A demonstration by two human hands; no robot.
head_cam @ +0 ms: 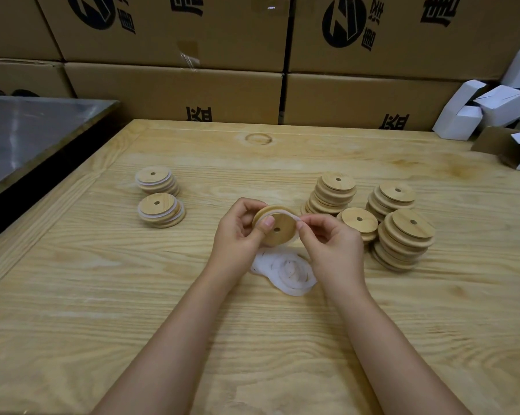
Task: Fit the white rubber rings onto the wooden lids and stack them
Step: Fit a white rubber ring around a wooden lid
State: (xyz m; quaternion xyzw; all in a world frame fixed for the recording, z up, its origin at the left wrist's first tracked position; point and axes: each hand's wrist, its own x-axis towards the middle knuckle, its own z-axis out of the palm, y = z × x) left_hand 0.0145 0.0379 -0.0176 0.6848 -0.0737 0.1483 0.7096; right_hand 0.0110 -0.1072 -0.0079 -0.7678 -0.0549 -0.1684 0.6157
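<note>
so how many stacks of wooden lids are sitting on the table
6: two ringed stacks at left, far and near; four at right, a tall far one, far-right, a short middle one and near-right. None looks hidden.

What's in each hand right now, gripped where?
Left hand holds a lid by its left rim, thumb on its face. Right hand pinches the ring at the lid's right edge.

Your left hand [237,235] grips lid [278,227] | your right hand [332,247] pinches ring [294,218] at its rim | loose rings [285,269] on table [102,295] below
</note>
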